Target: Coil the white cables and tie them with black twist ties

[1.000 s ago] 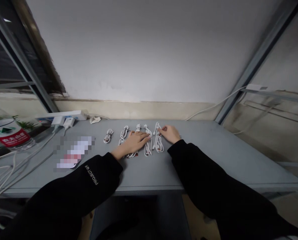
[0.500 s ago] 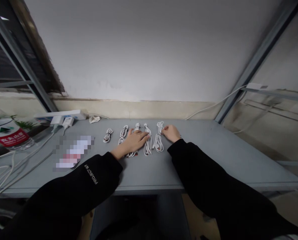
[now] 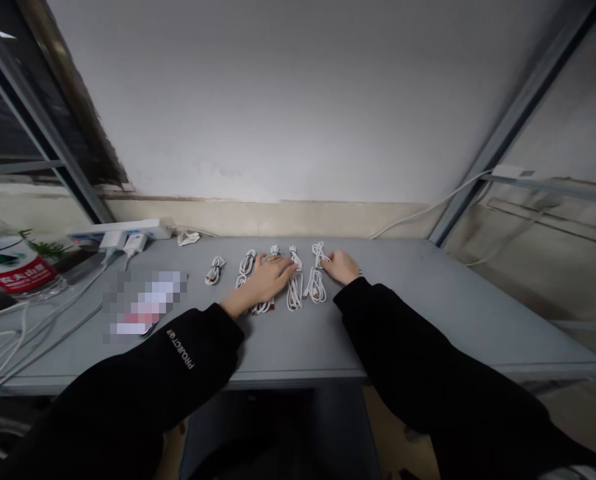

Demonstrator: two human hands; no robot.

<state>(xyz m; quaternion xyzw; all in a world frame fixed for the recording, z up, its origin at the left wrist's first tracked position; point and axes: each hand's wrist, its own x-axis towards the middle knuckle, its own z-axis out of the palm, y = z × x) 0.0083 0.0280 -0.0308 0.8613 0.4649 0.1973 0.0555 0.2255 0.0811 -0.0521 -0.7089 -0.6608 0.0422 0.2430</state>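
While L hand (image 3: 267,281) lies flat on cable coils (image 3: 295,295) | fingers open | R hand (image 3: 340,267) at coil (image 3: 318,255) | grip unclear

Plain workroom, bare plaster wall (image 3: 288,100), grey worktable (image 3: 428,300), power strip (image 3: 91,233) with chargers (image 3: 135,243), coiled white cables (image 3: 294,293)

Smooth white plastic cables (image 3: 294,300), matt grey tabletop (image 3: 428,313), matt black cloth sleeve (image 3: 403,353)

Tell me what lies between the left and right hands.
The head view shows one coiled white cable and a second coiled white cable between the bare left hand and the bare right hand.
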